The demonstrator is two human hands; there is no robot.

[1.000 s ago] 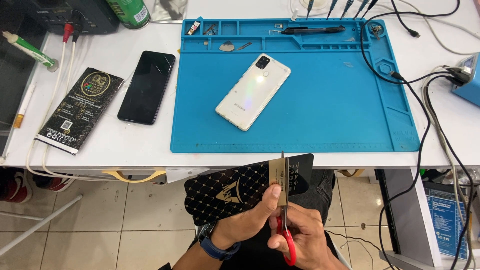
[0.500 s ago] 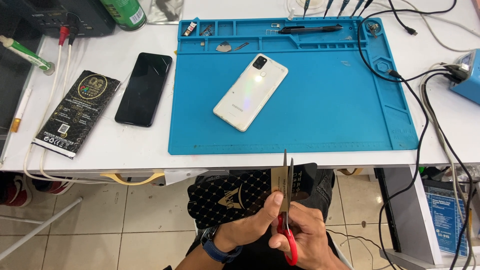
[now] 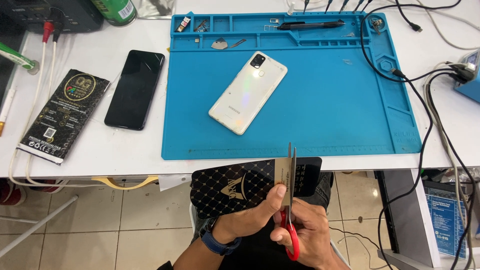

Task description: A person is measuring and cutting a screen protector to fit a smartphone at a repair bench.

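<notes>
My left hand (image 3: pixel 255 215) grips a flat black packet (image 3: pixel 235 187) with a gold diamond pattern, held below the table's front edge. My right hand (image 3: pixel 312 235) holds red-handled scissors (image 3: pixel 291 200), blades upright and nearly together across the packet's right end. A white phone (image 3: pixel 248 92) lies face down on the blue work mat (image 3: pixel 320 110) above my hands. A black phone (image 3: pixel 135 89) rests on the white table (image 3: pixel 100 150) left of the mat.
A second black packet (image 3: pixel 62 116) lies at the table's left. Black and white cables (image 3: pixel 425 115) run over the mat's right side. Small tools and parts sit in the mat's top trays (image 3: pixel 260 30). A green can (image 3: pixel 114 10) stands at the back.
The scissor blades have come together across the packet's right end, cutting upward. My view has shifted slightly; both hands stay below the table edge.
</notes>
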